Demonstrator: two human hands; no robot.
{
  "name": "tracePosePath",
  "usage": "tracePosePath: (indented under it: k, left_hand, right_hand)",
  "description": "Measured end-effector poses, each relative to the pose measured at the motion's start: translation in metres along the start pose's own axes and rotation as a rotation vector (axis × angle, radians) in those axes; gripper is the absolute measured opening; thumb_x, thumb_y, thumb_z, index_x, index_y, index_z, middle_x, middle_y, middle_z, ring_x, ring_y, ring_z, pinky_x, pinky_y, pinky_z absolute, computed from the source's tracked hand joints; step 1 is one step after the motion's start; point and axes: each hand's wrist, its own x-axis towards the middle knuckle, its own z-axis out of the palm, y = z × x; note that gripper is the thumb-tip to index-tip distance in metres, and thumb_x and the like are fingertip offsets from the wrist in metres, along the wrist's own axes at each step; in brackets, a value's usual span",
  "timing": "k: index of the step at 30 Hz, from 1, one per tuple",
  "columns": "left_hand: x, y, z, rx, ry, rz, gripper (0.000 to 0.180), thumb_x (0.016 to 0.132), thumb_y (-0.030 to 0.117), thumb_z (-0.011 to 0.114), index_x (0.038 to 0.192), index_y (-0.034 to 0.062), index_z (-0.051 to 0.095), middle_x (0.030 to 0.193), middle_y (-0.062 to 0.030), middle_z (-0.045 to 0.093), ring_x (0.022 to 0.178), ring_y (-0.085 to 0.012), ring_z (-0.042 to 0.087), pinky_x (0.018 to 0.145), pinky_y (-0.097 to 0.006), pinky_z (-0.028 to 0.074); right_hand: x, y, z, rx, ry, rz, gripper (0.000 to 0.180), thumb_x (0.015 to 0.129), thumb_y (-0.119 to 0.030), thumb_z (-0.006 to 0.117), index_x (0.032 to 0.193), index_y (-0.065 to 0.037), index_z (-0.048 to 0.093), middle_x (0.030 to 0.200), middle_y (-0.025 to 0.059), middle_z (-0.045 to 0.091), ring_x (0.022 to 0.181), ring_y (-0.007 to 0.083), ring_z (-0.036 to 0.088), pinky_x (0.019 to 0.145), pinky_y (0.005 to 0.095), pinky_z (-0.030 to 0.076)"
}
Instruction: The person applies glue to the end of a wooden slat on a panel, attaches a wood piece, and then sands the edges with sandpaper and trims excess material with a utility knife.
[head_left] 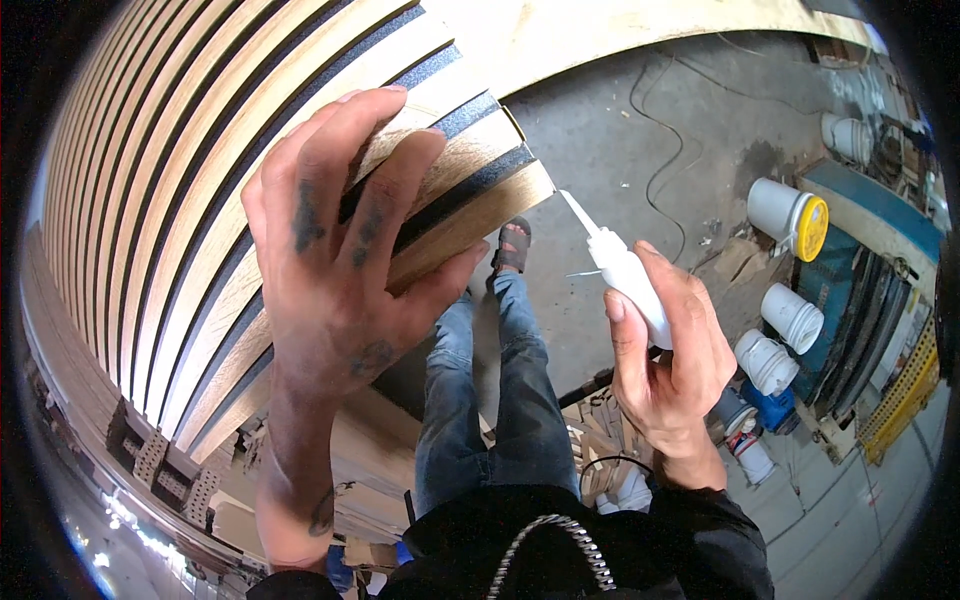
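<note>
1. Left hand [340, 260] lies flat with fingers spread on the end of the slatted wood panel [200, 200], pressing the outer slat; it grips nothing, thumb hooked under the edge.
2. Right hand [665, 365] is clamped round a white glue bottle [625, 275]. The long nozzle points up-left toward the panel's corner, just short of it and not touching.
3. Panel: pale wood slats over dark backing, running off to the upper left. Its end sticks out over the concrete floor [620, 150], above the person's jeans and sandal [512, 245].
4. Risks:
   - The squeeze may start before the nozzle reaches the slat, so glue drips on the floor or leg.
   - The left palm is close to the joint, so fingers may smear it.
   - The slat could shift if pressure eases.
5. White buckets [790, 215] are well apart to the right.
</note>
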Motion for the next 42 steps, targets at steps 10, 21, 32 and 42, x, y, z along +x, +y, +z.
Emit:
tracePosePath:
  k: [10, 21, 32, 42]
  left_hand:
    - [-0.001, -0.002, 0.0, -0.006, 0.0, -0.003, 0.072, 0.067, 0.031, 0.084, 0.13, 0.0151, 0.055, 0.141, -0.0097, 0.047, 0.126, -0.0313, 0.047, 0.101, -0.05, 0.036]
    - [0.003, 0.003, -0.003, -0.001, -0.013, -0.015, 0.067, 0.07, 0.035, 0.081, 0.128, 0.0121, 0.057, 0.139, -0.0101, 0.048, 0.126, -0.0316, 0.048, 0.1, -0.049, 0.036]
    - [0.003, 0.004, -0.005, 0.02, -0.018, -0.025, 0.066, 0.07, 0.034, 0.082, 0.126, 0.0104, 0.058, 0.139, -0.0107, 0.049, 0.123, -0.0328, 0.048, 0.099, -0.049, 0.037]
    - [0.001, 0.001, -0.002, -0.007, -0.014, -0.01, 0.065, 0.072, 0.036, 0.081, 0.128, 0.011, 0.058, 0.138, -0.0105, 0.049, 0.123, -0.0325, 0.049, 0.1, -0.049, 0.037]
  right_hand:
    - [0.002, -0.002, -0.002, -0.014, -0.028, -0.021, 0.035, 0.079, 0.0, 0.076, 0.108, 0.013, 0.062, 0.097, 0.0259, 0.069, 0.078, 0.0308, 0.07, 0.065, 0.0336, 0.057]
    - [-0.006, -0.022, 0.002, -0.023, 0.103, 0.013, 0.035, 0.075, -0.003, 0.082, 0.102, 0.008, 0.064, 0.095, 0.0242, 0.068, 0.074, 0.0268, 0.071, 0.058, 0.0302, 0.057]
    - [-0.006, -0.024, 0.013, 0.031, 0.164, 0.028, 0.035, 0.074, -0.001, 0.083, 0.101, 0.008, 0.062, 0.091, 0.0241, 0.068, 0.069, 0.0259, 0.071, 0.056, 0.0298, 0.057]
    - [-0.007, -0.026, 0.014, 0.057, 0.209, 0.081, 0.03, 0.074, 0.0, 0.082, 0.095, 0.008, 0.062, 0.09, 0.0243, 0.068, 0.07, 0.0251, 0.071, 0.057, 0.0283, 0.056]
